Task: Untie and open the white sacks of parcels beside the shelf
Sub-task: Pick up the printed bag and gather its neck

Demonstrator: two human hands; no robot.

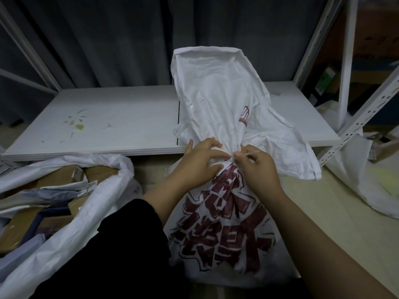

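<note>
Head view showed the printed sack [220, 223] standing against the front edge of the shelf [108, 126], with its gathered neck right in the grip. The left hand [198, 162] curled round that neck. The right hand [257, 169] pinched a thin white tie [251, 152], whose free end stuck out just right of the grip.

The step in hand looked to be the untying itself: the neck was bunched shut, and the loose top flopped up beyond the grip. The next move likely called for drawing the tie's end free while the left hand steadied the neck, then spreading the mouth.

Left of the grip lay an opened sack [103, 197] with parcels [58, 175] showing, and another sack [371, 190] lay well to the right.

Large dark-red block characters ran below the grip, too creased to read. A small red logo above it was also illegible.
</note>
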